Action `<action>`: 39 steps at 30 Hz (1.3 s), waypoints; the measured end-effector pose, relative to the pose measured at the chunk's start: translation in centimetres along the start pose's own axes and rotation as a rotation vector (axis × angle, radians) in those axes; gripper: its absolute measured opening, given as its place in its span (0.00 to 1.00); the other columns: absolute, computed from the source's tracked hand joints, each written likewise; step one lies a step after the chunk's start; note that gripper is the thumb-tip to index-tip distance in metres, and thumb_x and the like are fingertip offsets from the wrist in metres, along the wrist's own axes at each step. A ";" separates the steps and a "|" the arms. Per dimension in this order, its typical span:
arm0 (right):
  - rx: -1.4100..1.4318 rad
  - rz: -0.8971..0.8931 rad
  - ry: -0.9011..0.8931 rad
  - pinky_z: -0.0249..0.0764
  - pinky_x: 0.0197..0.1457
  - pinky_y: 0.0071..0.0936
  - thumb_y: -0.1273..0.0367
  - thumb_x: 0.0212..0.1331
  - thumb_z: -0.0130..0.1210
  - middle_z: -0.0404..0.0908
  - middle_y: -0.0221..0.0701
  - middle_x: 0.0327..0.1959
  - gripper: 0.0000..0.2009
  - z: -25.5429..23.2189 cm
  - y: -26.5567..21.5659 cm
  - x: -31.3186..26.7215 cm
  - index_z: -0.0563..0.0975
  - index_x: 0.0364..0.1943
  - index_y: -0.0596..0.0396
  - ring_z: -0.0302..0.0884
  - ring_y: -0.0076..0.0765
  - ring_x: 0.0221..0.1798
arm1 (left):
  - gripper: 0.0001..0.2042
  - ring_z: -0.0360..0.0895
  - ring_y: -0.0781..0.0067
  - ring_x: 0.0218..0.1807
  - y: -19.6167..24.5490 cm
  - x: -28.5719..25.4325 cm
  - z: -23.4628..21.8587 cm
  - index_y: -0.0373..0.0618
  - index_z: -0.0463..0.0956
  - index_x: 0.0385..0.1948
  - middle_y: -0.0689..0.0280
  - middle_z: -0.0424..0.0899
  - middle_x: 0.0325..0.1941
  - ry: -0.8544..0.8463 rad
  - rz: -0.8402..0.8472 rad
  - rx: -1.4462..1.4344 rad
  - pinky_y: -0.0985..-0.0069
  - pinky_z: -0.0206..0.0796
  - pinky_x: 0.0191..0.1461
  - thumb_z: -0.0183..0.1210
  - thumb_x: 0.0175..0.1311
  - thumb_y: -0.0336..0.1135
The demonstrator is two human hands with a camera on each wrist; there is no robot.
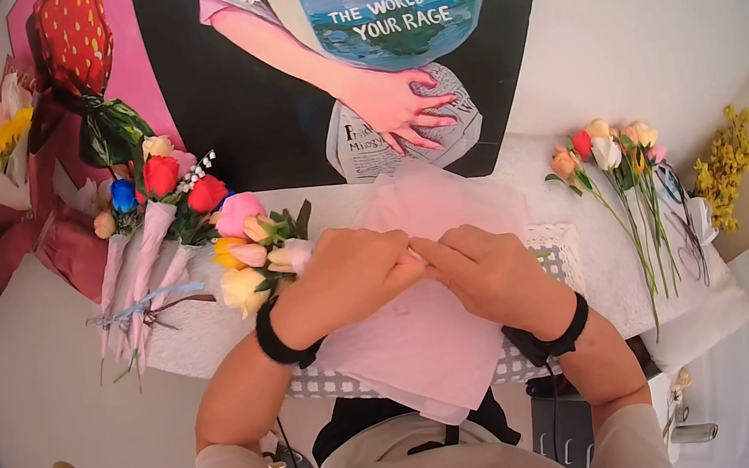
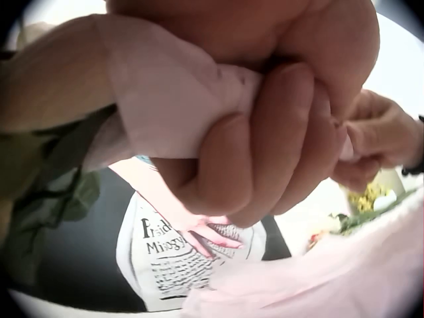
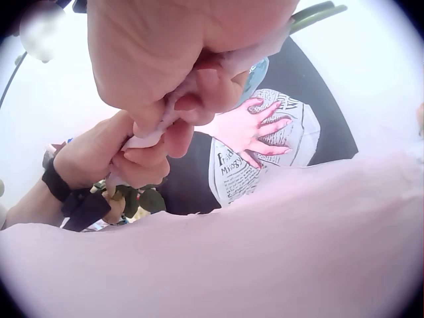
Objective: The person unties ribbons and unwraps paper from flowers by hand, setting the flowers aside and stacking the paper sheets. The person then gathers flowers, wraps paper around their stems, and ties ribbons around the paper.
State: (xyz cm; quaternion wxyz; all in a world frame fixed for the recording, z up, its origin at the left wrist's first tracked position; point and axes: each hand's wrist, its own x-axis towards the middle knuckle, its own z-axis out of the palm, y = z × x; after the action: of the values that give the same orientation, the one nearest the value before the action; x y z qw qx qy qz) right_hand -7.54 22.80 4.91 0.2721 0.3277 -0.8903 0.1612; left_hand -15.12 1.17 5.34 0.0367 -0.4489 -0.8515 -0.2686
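Note:
My left hand (image 1: 342, 273) grips the stems of a small bouquet of pink, orange and cream flowers (image 1: 241, 215), whose heads point left. Pale pink paper (image 2: 165, 93) is rolled tightly round those stems, as the left wrist view shows. Close beside it, my right hand (image 1: 502, 278) has its fingers curled on the same paper roll, farther along. Green stem ends (image 3: 318, 16) stick out past the right hand in the right wrist view. Loose sheets of pink tissue paper (image 1: 412, 354) lie beneath both hands. Part of the roll is hidden by the fingers.
Several wrapped flowers (image 1: 145, 254) lie at the left, beside a bouquet in dark red paper (image 1: 71, 245). Unwrapped long-stemmed flowers (image 1: 610, 155) and a yellow spray (image 1: 742, 164) lie at the right. A painted board (image 1: 251, 117) stands behind the white-covered table (image 1: 184, 350).

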 end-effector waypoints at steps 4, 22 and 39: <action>-0.099 -0.021 -0.042 0.76 0.31 0.30 0.70 0.62 0.63 0.75 0.28 0.35 0.18 -0.1 -0.5 -0.2 0.80 0.57 0.56 0.78 0.33 0.37 | 0.15 0.82 0.42 0.35 0.1 -0.1 -0.4 0.41 0.80 0.29 0.50 0.83 0.29 -0.112 -0.108 -0.085 0.53 0.72 0.41 0.53 0.68 0.43; 0.226 0.175 0.032 0.77 0.34 0.35 0.73 0.63 0.65 0.82 0.38 0.30 0.10 1.2 1.0 -0.5 0.84 0.47 0.58 0.82 0.48 0.33 | 0.10 0.72 0.59 0.35 -0.3 0.2 1.7 0.46 0.73 0.33 0.63 0.71 0.28 0.284 0.311 0.307 0.65 0.63 0.44 0.63 0.50 0.31; 0.677 0.668 -0.337 0.69 0.30 0.29 0.58 0.71 0.59 0.82 0.27 0.20 0.18 -2.0 1.5 0.7 0.86 0.29 0.58 0.72 0.26 0.22 | 0.15 0.72 0.58 0.41 0.5 0.8 2.1 0.45 0.71 0.33 0.62 0.73 0.36 0.385 0.401 0.506 0.63 0.64 0.46 0.65 0.43 0.33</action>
State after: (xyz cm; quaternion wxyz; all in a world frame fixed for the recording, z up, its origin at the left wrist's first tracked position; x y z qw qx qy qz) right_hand -8.18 24.51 6.78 -0.0634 0.1164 -0.8757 0.4642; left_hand -14.85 3.00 3.97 0.3577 -0.5248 -0.7636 -0.1164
